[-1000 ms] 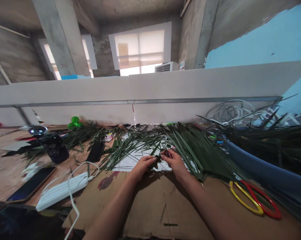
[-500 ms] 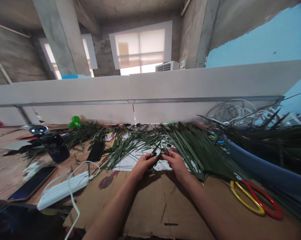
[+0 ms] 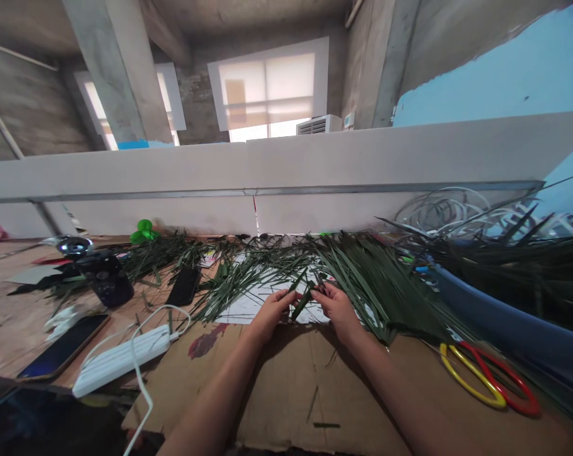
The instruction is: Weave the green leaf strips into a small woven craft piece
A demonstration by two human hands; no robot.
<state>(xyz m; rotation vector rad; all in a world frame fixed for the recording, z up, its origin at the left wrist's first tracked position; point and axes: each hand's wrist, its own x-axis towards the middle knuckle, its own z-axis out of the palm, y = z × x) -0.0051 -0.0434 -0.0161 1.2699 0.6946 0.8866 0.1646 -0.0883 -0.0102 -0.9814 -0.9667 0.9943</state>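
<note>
Between my hands is a small folded piece of green leaf strip [image 3: 302,306], dark and narrow, over a white sheet [image 3: 241,307]. My left hand [image 3: 274,311] pinches it from the left, thumb and fingers closed. From the right, my right hand [image 3: 334,306] has its fingertips closed at the strip's upper end; its exact hold is partly hidden. Long green leaf strips [image 3: 239,278] lie loose beyond the left hand. A thick fan of palm leaves [image 3: 386,285] spreads just right of my right hand.
Cardboard [image 3: 286,386] lies under my forearms. Scissors with yellow and red handles [image 3: 490,377] rest at right beside a blue tub [image 3: 495,313] full of leaves. At left are a white power strip [image 3: 122,361], a phone [image 3: 63,345], another phone [image 3: 184,286] and a black cup [image 3: 106,278].
The folded leaf piece has turned and now hangs lower between the hands, showing more of its length. My fingers have shifted slightly on it; the arms stay nearly in place.
</note>
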